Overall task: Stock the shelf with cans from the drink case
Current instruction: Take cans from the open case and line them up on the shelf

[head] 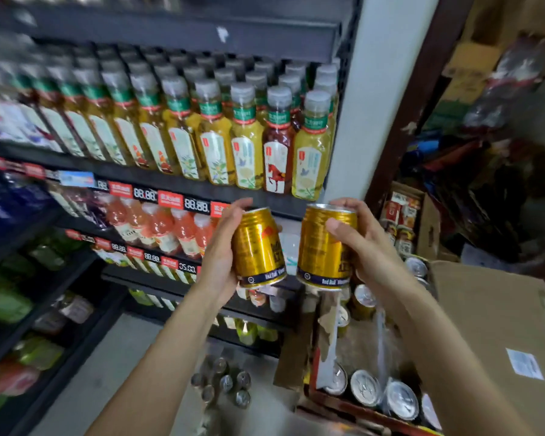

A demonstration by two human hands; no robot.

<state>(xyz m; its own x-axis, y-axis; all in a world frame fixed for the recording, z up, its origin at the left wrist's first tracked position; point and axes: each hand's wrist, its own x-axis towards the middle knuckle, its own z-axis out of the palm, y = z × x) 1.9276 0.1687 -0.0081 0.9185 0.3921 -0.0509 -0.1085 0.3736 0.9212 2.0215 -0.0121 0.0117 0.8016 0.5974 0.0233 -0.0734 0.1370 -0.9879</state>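
Two gold aluminium cans are held at frame centre, lifted clear of the opened cardboard drink case (353, 401) at lower right, presumably for carrying to the black metal shelf (158, 180) at left. The left can (258, 247) is wrapped from behind by the left hand (221, 250); the right can (324, 243) is gripped by the right hand (365, 243), both forearms raised.

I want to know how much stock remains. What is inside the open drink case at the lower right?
Inside the drink case, silver can tops stand in rows along its near and far sides. The right forearm and a cardboard flap cover the rest, so no full count.
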